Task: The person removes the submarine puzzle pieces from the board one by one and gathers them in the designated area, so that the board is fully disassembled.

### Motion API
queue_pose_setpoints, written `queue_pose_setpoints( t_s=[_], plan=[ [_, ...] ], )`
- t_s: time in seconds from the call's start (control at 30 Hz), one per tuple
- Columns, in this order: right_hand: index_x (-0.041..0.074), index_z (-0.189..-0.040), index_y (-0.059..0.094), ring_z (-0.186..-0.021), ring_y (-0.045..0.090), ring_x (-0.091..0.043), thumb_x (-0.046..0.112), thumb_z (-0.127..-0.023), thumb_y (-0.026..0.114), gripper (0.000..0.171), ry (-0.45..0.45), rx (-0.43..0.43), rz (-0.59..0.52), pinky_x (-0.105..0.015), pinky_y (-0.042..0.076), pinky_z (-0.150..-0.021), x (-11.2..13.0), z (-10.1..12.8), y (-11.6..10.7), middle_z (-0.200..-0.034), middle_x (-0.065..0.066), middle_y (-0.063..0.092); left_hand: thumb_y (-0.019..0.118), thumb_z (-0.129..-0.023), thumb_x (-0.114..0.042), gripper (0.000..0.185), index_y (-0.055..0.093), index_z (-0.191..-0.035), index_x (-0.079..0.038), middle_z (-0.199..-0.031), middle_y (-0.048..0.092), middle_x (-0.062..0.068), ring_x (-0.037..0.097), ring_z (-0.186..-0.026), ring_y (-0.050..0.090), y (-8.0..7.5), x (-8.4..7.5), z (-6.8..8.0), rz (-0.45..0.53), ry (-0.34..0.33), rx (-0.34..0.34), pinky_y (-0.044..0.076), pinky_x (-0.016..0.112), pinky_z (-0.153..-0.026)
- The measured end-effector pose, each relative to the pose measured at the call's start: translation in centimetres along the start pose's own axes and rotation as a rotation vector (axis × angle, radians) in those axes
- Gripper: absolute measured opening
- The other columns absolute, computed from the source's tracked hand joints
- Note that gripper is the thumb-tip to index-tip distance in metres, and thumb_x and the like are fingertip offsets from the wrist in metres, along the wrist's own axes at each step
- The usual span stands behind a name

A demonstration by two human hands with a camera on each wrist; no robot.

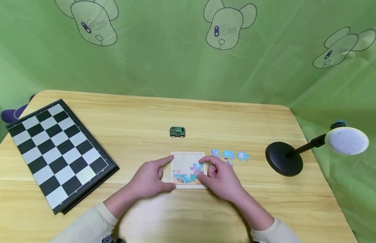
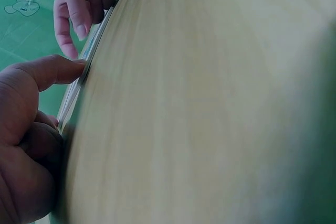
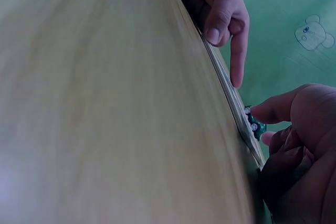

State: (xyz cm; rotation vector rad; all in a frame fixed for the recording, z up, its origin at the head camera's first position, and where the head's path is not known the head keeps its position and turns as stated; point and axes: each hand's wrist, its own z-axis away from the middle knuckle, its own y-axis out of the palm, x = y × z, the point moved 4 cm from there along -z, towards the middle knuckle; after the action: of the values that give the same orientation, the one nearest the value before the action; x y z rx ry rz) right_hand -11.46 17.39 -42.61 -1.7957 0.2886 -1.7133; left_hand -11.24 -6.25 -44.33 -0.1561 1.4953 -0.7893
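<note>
Puzzle tray [image 1: 184, 162] part-filled; loose pieces [image 1: 228, 154] outside, right.

Green sheet backdrop [image 1: 163, 64]; pale wood-grain table [image 1: 130, 114].

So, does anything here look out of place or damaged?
Mainly the chessboard: it sits at an angle to the table, and its leftmost corner seems to jut past the edge. The loose pieces right of the puzzle just look unplaced, since its tray is partly filled. I see no spill or damage.
</note>
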Motion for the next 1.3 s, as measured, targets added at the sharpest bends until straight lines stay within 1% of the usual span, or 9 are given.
queue_pose_setpoints(
  t_s=[0.23,0.43,0.73,0.93,1.3],
  plan=[
    [0.013,-0.112,0.068,-0.049,0.042,-0.011,0.012,-0.085,0.080,0.030,0.036,0.012,0.073,-0.031,0.045,-0.061,0.46,-0.42,0.53,-0.057,0.004,0.046,0.091,-0.069,-0.028,0.091,0.049,-0.148,-0.007,-0.050,0.033,-0.010,0.004,-0.044,0.028,-0.06,-0.16,0.04,-0.002,0.012,-0.006,0.029,0.026,-0.045],
    [0.012,-0.110,0.068,-0.049,0.042,-0.010,0.010,-0.083,0.080,0.029,0.046,0.032,0.091,-0.030,0.043,-0.057,0.69,-0.65,0.82,-0.057,0.004,0.047,0.090,-0.070,-0.028,0.091,0.049,-0.148,-0.007,-0.050,0.033,-0.010,0.004,-0.044,0.028,-0.04,-0.16,0.05,0.000,0.008,-0.002,0.029,0.026,-0.045],
    [0.012,-0.109,0.067,-0.050,0.042,-0.011,0.010,-0.084,0.080,0.029,0.073,0.020,0.099,-0.031,0.043,-0.059,0.90,-0.54,0.95,-0.058,0.004,0.047,0.091,-0.070,-0.026,0.091,0.049,-0.148,-0.006,-0.050,0.033,-0.010,0.004,-0.044,0.028,-0.11,-0.24,0.12,0.012,0.006,0.001,0.029,0.026,-0.045],
    [0.013,-0.108,0.065,-0.051,0.042,-0.012,0.010,-0.084,0.080,0.029,0.097,0.014,0.106,-0.031,0.041,-0.057,0.93,-0.35,1.05,-0.059,0.003,0.047,0.090,-0.070,-0.026,0.090,0.049,-0.147,-0.005,-0.050,0.033,-0.010,0.004,-0.044,0.027,-0.09,-0.30,0.14,0.014,0.013,0.002,0.028,0.026,-0.045],
    [0.015,-0.103,0.059,-0.051,0.043,-0.012,0.009,-0.083,0.081,0.031,0.063,-0.013,0.101,-0.031,0.042,-0.057,1.03,-0.23,0.92,-0.059,0.003,0.047,0.090,-0.069,-0.026,0.089,0.050,-0.147,-0.006,-0.050,0.033,-0.010,0.004,-0.044,0.027,-0.07,-0.29,0.11,0.007,0.016,0.000,0.028,0.026,-0.045]
  ],
)
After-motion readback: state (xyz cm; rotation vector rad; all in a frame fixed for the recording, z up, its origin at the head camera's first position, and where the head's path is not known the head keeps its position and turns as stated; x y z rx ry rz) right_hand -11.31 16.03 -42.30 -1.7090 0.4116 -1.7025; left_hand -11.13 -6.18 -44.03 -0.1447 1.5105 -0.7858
